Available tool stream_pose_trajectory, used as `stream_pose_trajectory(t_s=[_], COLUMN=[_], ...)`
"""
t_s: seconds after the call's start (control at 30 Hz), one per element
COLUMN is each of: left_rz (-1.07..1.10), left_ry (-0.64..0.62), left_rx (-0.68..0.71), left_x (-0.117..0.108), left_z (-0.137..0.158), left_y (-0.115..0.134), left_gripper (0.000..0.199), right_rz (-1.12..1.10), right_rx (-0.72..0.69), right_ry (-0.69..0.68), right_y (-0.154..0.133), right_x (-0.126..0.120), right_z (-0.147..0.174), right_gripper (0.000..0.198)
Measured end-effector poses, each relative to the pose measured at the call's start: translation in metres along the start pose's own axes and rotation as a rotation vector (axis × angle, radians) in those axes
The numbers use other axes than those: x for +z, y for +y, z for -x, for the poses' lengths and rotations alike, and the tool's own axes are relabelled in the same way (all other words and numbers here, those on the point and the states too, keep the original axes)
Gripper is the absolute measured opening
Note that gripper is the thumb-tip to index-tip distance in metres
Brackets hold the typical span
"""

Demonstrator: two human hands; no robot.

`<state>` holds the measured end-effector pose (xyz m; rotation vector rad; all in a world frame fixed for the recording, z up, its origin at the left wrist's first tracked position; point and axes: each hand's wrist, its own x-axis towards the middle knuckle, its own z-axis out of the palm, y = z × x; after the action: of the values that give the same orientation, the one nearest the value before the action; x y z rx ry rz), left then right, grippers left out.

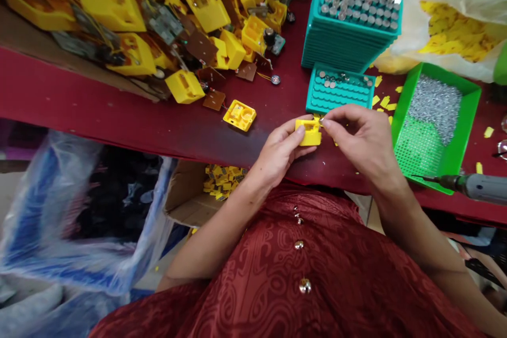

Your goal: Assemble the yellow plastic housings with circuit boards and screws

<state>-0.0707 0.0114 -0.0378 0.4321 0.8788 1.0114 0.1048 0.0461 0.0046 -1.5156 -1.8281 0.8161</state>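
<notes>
A small yellow plastic housing (309, 136) is gripped in my left hand (282, 149), fingers and thumb around its left side. My right hand (362, 134) pinches at the housing's upper right corner, thumb and forefinger closed on a tiny piece too small to name. Just beyond my hands lies a shallow teal tray (340, 96) with a few round metal discs in its far rows. To the left, apart from my hands, another yellow housing part (240, 115) rests on the dark red tabletop with its inside facing up.
Stacked teal trays (332, 42) filled with discs stand behind. A green basket (433, 166) of screws is at right, with an electric screwdriver (479, 187) at its near edge. Yellow housings with wires (184, 86) pile up at left. Yellow tabs (385, 101) lie scattered.
</notes>
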Motion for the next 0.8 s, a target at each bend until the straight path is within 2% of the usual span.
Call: stream_pose_trajectory(t_s=[0.13, 0.4, 0.5, 0.7, 0.8], left_rz=[-0.128, -0.429, -0.401, -0.175, -0.13], left_ry=[-0.007, 0.089, 0.086, 0.047, 0.054], left_rx=[0.102, 0.232, 0.204, 0.072, 0.037], left_x=[0.003, 0.01, 0.012, 0.013, 0.014], left_z=[-0.001, 0.007, 0.007, 0.002, 0.001], left_y=[-0.01, -0.015, -0.015, -0.012, -0.011], left_gripper=[0.034, 0.041, 0.042, 0.032, 0.03], right_rz=[-0.064, 0.051, 0.023, -0.439, -0.533], right_rx=[0.048, 0.058, 0.069, 0.279, 0.31], right_ry=[-0.016, -0.036, 0.008, -0.06, -0.04], right_y=[-0.007, -0.007, -0.003, 0.011, 0.014], right_x=[0.008, 0.013, 0.011, -0.002, -0.003], right_z=[0.009, 0.013, 0.016, 0.017, 0.018], right_gripper=[0.013, 0.013, 0.013, 0.014, 0.01])
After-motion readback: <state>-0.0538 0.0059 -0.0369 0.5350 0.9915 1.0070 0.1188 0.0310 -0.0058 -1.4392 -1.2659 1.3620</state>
